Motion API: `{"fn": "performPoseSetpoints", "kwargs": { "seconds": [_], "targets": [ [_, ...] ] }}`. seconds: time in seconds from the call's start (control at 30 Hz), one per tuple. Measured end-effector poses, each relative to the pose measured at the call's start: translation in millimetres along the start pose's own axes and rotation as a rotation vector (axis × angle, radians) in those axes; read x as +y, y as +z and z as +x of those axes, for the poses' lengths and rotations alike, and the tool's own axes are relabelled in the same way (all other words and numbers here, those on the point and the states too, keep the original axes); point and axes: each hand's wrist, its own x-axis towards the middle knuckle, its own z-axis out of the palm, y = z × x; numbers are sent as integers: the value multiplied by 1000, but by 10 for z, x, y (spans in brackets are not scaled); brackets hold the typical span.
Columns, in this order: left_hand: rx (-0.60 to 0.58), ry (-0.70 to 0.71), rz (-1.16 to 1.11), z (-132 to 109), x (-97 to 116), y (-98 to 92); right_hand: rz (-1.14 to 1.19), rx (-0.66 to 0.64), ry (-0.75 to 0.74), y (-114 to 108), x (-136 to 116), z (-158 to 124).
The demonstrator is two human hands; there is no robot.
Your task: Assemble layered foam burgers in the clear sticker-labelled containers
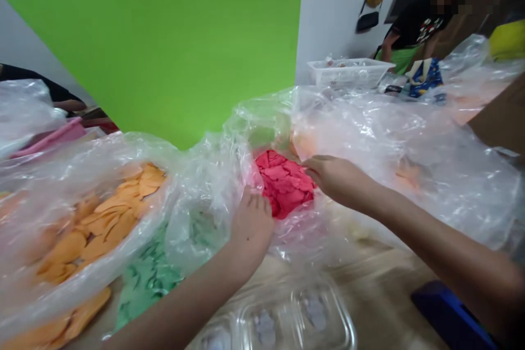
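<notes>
Green wall (164,38) behind, right hand (338,179) pinching red dough (283,183), left hand (251,224) gripping plastic bag (200,219).

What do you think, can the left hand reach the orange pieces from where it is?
Probably yes, but not directly: the left hand is near the orange pieces, yet a fold of clear plastic bag stands between them.

One left hand (250,227), one right hand (338,178), one white plastic basket (348,73).

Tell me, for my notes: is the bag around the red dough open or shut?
Open: the clear plastic bag is folded back, leaving the red dough exposed.
</notes>
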Motion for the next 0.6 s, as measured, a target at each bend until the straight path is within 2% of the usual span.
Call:
{"fn": "performPoseSetpoints", "kwargs": {
  "seconds": [0.07,0.2,0.3,0.37,0.43,0.53,0.6],
  "targets": [
    [-66,-17,35,-95,-7,83,53,22,-20,138,90,115],
    [-168,-77,160,-326,9,244,62,34,138,581,573,67],
    [-201,-49,211,-342,74,266,63,68,162,667,707,-6],
    [-172,45,144,-301,112,261,85,109,94,560,564,-18],
    [-159,173,13,-268,117,262,126,101,-56,417,310,-46],
    [-226,281,-198,-264,43,257,180,-24,-301,332,-40,-206],
    [-259,312,-295,-262,-39,231,196,-93,-368,395,-152,-376]
  ]
}}
